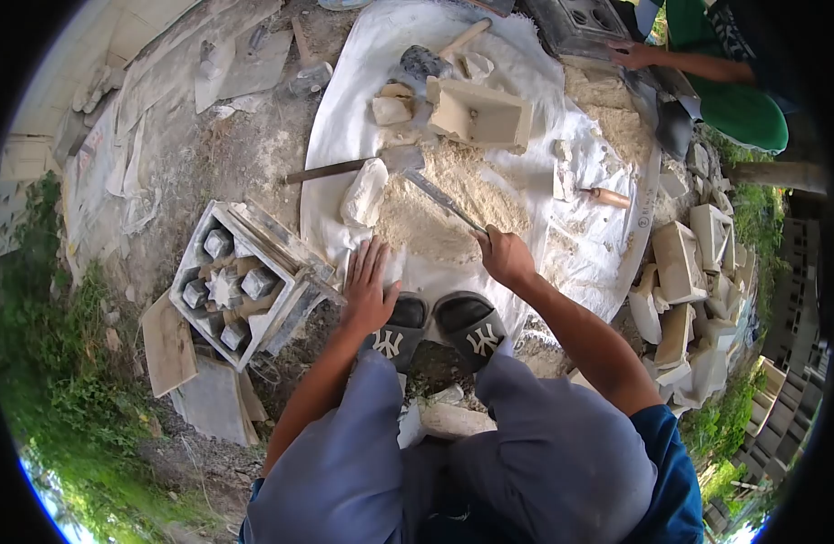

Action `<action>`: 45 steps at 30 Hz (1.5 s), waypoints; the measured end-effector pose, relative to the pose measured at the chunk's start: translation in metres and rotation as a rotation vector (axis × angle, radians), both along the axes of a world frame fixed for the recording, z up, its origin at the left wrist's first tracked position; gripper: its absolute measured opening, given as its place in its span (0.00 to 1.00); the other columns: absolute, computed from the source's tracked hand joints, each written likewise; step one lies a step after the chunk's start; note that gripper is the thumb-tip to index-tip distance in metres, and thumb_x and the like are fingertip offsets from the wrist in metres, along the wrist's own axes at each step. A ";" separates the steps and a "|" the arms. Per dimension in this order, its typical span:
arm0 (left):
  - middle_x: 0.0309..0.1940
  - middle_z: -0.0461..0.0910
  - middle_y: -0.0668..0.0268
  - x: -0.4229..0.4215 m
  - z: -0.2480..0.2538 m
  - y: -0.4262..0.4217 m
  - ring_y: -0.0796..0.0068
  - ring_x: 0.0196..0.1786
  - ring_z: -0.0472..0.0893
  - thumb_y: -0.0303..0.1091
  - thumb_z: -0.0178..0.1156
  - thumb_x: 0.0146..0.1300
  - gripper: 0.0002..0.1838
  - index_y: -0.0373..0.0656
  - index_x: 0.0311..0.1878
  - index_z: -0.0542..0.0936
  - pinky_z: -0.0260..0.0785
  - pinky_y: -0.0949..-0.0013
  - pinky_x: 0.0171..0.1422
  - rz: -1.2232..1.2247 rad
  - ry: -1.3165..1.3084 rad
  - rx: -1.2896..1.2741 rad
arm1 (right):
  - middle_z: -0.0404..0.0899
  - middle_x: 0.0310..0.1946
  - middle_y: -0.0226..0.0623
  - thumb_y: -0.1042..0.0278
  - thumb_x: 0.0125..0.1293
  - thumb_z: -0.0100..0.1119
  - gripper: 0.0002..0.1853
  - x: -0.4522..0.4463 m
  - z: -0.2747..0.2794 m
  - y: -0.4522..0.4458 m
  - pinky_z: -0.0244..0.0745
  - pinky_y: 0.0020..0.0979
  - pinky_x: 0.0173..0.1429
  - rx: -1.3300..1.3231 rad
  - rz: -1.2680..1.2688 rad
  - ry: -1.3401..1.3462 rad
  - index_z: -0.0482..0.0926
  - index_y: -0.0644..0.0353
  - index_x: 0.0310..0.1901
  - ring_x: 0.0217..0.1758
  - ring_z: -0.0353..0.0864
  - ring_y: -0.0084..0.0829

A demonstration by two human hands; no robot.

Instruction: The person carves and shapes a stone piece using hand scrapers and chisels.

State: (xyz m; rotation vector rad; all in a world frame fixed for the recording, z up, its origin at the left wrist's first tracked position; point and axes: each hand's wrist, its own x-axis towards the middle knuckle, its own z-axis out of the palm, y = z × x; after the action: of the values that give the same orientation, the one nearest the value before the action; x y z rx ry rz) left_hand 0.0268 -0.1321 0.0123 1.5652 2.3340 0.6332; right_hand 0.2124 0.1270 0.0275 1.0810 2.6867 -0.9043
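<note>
My right hand (pixel 507 260) is closed around the near end of a long, flat metal bar (pixel 444 199). The bar slants away to the left over a spread of pale sandy powder (pixel 453 240). Palm down, my left hand (pixel 371 286) lies on the near edge of the white sheet (pixel 335 127), fingers stretched out and holding nothing. Just beyond its fingertips is a rough whitish chunk (pixel 364 193). Behind this chunk, a dark flat bar (pixel 331 170) sticks out to the left, and a small grey flat piece (pixel 402 159) shows to its right.
A pale box-shaped block (pixel 480 115), a wooden-handled hammer (pixel 466 36) and a wooden-handled tool (pixel 607 197) lie on the sheet. To the left sits a hexagonal mould (pixel 244 281). Broken blocks (pixel 684 272) are piled right. Another person's hand (pixel 630 54) touches a dark mould (pixel 575 23).
</note>
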 end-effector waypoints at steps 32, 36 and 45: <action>0.86 0.55 0.48 -0.002 0.004 0.001 0.46 0.88 0.51 0.43 0.59 0.74 0.39 0.35 0.83 0.61 0.40 0.43 0.90 0.004 -0.025 -0.017 | 0.83 0.24 0.61 0.45 0.83 0.50 0.24 -0.012 0.006 -0.025 0.79 0.61 0.38 -0.021 0.053 -0.075 0.79 0.63 0.42 0.31 0.85 0.66; 0.86 0.54 0.48 0.003 0.001 0.000 0.46 0.88 0.50 0.43 0.59 0.74 0.40 0.35 0.83 0.60 0.40 0.45 0.91 0.010 -0.023 -0.026 | 0.82 0.24 0.61 0.46 0.83 0.50 0.25 -0.014 -0.002 -0.019 0.79 0.61 0.38 -0.016 0.066 -0.038 0.80 0.63 0.41 0.31 0.85 0.66; 0.86 0.53 0.47 0.003 0.001 0.001 0.45 0.88 0.50 0.43 0.59 0.74 0.41 0.34 0.83 0.59 0.40 0.44 0.91 -0.004 -0.028 -0.031 | 0.84 0.27 0.62 0.46 0.82 0.51 0.25 -0.028 0.005 -0.019 0.80 0.61 0.41 -0.046 0.015 -0.098 0.81 0.64 0.42 0.34 0.86 0.66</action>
State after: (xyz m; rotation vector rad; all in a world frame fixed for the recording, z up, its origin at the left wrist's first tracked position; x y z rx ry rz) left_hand 0.0296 -0.1308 0.0132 1.5377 2.3086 0.6105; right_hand 0.1840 0.1076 0.0327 1.0660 2.5794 -0.8819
